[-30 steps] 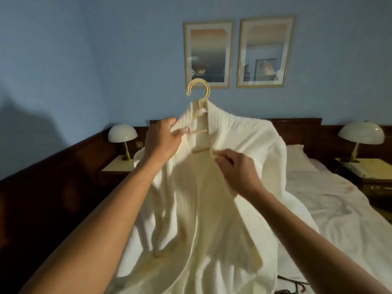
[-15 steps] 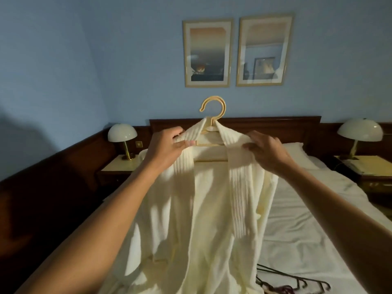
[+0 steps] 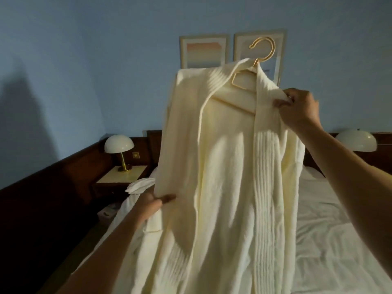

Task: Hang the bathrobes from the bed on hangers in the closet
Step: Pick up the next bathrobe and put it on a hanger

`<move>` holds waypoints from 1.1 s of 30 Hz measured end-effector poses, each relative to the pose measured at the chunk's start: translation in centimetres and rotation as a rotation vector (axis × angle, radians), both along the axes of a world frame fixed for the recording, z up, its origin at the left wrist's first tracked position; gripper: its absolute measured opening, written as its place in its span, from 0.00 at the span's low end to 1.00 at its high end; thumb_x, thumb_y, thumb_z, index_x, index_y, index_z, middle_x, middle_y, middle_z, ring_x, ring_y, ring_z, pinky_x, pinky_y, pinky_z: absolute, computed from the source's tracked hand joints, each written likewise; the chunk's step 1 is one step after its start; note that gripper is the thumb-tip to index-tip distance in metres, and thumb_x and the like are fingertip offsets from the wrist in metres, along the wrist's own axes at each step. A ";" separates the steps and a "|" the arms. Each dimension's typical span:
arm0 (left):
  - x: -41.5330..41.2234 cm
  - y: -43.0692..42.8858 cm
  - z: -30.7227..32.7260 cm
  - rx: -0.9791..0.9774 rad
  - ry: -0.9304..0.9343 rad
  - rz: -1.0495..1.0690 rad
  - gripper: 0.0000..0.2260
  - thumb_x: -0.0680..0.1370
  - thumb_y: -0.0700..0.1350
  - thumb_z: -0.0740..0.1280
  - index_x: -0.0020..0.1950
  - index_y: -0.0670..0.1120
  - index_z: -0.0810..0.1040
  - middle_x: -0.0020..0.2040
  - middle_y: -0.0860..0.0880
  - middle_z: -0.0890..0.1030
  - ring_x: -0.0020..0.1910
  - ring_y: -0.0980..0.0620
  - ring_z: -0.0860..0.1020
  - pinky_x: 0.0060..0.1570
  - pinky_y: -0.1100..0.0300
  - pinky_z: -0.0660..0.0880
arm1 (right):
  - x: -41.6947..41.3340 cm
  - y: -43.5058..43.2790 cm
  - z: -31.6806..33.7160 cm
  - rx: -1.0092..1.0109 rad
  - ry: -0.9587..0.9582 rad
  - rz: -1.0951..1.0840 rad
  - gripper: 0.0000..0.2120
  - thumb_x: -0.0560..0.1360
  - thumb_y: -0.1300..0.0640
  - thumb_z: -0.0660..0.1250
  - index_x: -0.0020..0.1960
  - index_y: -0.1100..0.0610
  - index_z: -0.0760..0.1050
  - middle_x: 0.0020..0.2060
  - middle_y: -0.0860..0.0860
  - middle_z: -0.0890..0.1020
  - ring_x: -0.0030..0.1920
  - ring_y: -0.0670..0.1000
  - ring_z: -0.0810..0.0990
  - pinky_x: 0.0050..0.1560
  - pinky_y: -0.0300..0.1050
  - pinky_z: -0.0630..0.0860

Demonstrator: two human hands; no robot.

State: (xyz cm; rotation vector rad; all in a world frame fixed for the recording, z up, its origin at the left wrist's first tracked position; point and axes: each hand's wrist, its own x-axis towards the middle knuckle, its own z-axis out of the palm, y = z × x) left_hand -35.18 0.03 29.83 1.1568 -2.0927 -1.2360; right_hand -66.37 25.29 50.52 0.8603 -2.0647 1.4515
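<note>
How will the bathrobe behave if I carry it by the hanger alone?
Probably floppy: the bathrobe drapes in long folds below the hanger. It may slide off, since the hanger sits tilted and the right hand pinches one shoulder. Likely fairly heavy: the thick ribbed cloth hangs straight down.

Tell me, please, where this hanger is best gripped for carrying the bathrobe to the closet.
Probably grip the hanger at the neck below its hook, from above: that part stands clear above the collar, while the bathrobe covers both its arms.
</note>
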 end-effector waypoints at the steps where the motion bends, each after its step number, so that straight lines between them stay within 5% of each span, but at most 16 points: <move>1: -1.1 0.8 0.4 -0.041 0.031 0.067 0.30 0.71 0.57 0.79 0.68 0.45 0.77 0.57 0.46 0.84 0.51 0.47 0.82 0.56 0.52 0.79 | 0.0 -0.2 0.0 0.002 -0.013 -0.027 0.12 0.75 0.55 0.67 0.57 0.53 0.83 0.43 0.52 0.82 0.47 0.55 0.79 0.45 0.44 0.70; 4: -5.9 5.5 4.5 -0.204 0.264 0.177 0.25 0.79 0.50 0.72 0.73 0.44 0.72 0.61 0.44 0.81 0.58 0.43 0.80 0.58 0.51 0.76 | 0.7 -1.4 0.3 -0.014 -0.052 -0.084 0.12 0.72 0.56 0.65 0.53 0.54 0.83 0.41 0.54 0.81 0.48 0.61 0.79 0.44 0.45 0.69; 6: -9.7 9.7 7.4 -0.240 0.372 0.075 0.28 0.81 0.48 0.68 0.80 0.48 0.64 0.70 0.43 0.76 0.67 0.41 0.75 0.67 0.52 0.70 | 1.5 -2.2 1.1 -0.032 -0.053 -0.088 0.10 0.72 0.57 0.63 0.48 0.55 0.82 0.39 0.55 0.79 0.47 0.62 0.78 0.43 0.46 0.69; 8: -12.5 12.8 8.5 -0.358 0.275 -0.145 0.29 0.82 0.47 0.67 0.81 0.49 0.61 0.74 0.43 0.74 0.70 0.42 0.73 0.64 0.60 0.67 | 1.8 -2.4 2.2 -0.023 0.013 -0.067 0.10 0.71 0.57 0.63 0.47 0.56 0.81 0.39 0.56 0.80 0.47 0.62 0.78 0.44 0.48 0.73; 11: -12.8 12.3 7.7 -0.420 0.147 -0.308 0.28 0.77 0.48 0.72 0.77 0.49 0.69 0.66 0.49 0.80 0.64 0.48 0.79 0.58 0.63 0.72 | 1.4 -1.3 2.9 0.056 0.133 -0.034 0.08 0.73 0.57 0.65 0.46 0.57 0.81 0.36 0.56 0.79 0.43 0.60 0.77 0.41 0.45 0.69; 14: -10.2 9.0 4.3 -0.332 0.178 -0.243 0.19 0.73 0.48 0.77 0.62 0.50 0.79 0.51 0.56 0.85 0.50 0.56 0.83 0.49 0.60 0.77 | 0.7 0.2 1.8 0.075 0.126 0.019 0.06 0.74 0.58 0.66 0.45 0.58 0.82 0.36 0.57 0.80 0.41 0.59 0.77 0.35 0.44 0.67; 16: -8.5 7.2 1.7 -0.224 0.187 -0.180 0.18 0.72 0.50 0.78 0.59 0.52 0.79 0.49 0.57 0.85 0.49 0.58 0.83 0.46 0.61 0.76 | 0.5 0.5 1.0 0.093 0.116 0.050 0.06 0.75 0.58 0.67 0.45 0.57 0.82 0.37 0.56 0.81 0.41 0.57 0.78 0.33 0.40 0.68; 20: -5.9 4.9 -2.0 0.057 0.215 -0.138 0.28 0.70 0.54 0.80 0.66 0.58 0.72 0.55 0.58 0.83 0.54 0.56 0.83 0.52 0.58 0.78 | 0.8 0.2 0.7 0.120 0.119 0.109 0.05 0.78 0.57 0.67 0.46 0.51 0.82 0.38 0.48 0.80 0.37 0.42 0.74 0.33 0.33 0.66; 23: -5.0 3.9 -3.7 0.149 0.209 -0.132 0.43 0.63 0.63 0.83 0.72 0.60 0.64 0.67 0.58 0.78 0.65 0.55 0.78 0.66 0.51 0.75 | 1.4 -0.5 1.2 0.080 0.104 0.139 0.05 0.77 0.57 0.68 0.47 0.51 0.83 0.38 0.49 0.80 0.37 0.44 0.75 0.33 0.35 0.67; 28: -9.2 8.5 -3.2 -0.012 0.103 -0.335 0.67 0.54 0.68 0.84 0.82 0.58 0.45 0.81 0.54 0.62 0.78 0.52 0.64 0.77 0.49 0.64 | 3.6 -2.7 2.5 0.028 0.086 0.129 0.06 0.72 0.57 0.69 0.43 0.59 0.83 0.33 0.54 0.79 0.34 0.47 0.73 0.25 0.29 0.64; 31: -13.9 13.3 -2.5 -0.199 0.147 -0.263 0.65 0.47 0.70 0.83 0.77 0.61 0.54 0.70 0.56 0.75 0.68 0.54 0.74 0.70 0.56 0.73 | 4.9 -3.2 3.3 0.006 0.037 0.208 0.06 0.72 0.57 0.71 0.39 0.59 0.81 0.28 0.48 0.73 0.30 0.44 0.70 0.24 0.33 0.64; 33: -15.9 15.0 -2.6 -0.244 0.239 -0.184 0.62 0.53 0.65 0.85 0.79 0.60 0.54 0.73 0.57 0.72 0.69 0.57 0.71 0.70 0.57 0.71 | 4.6 -2.4 3.8 -0.041 0.020 0.229 0.08 0.71 0.56 0.71 0.39 0.61 0.81 0.30 0.49 0.72 0.31 0.46 0.70 0.29 0.38 0.67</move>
